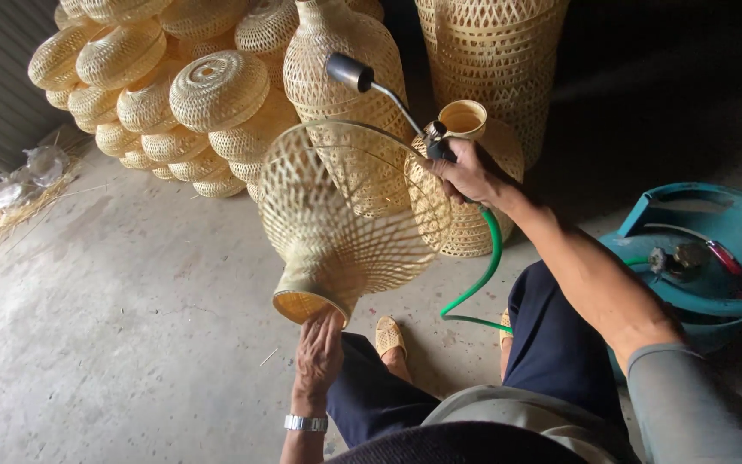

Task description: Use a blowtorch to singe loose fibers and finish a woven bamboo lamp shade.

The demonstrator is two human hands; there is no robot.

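While right hand clamps torch, left hand grips lampshade neck — above it.

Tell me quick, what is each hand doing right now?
Left hand: closed on the neck of the woven basket.
Right hand: closed around the torch handle.

The left hand is bare, and just behind it a silver metal watch with a linked band circles the wrist. The right hand and its forearm are bare too; a grey sleeve begins well behind it. Dark navy trousers cover both legs, and woven tan sandals are on the feet.
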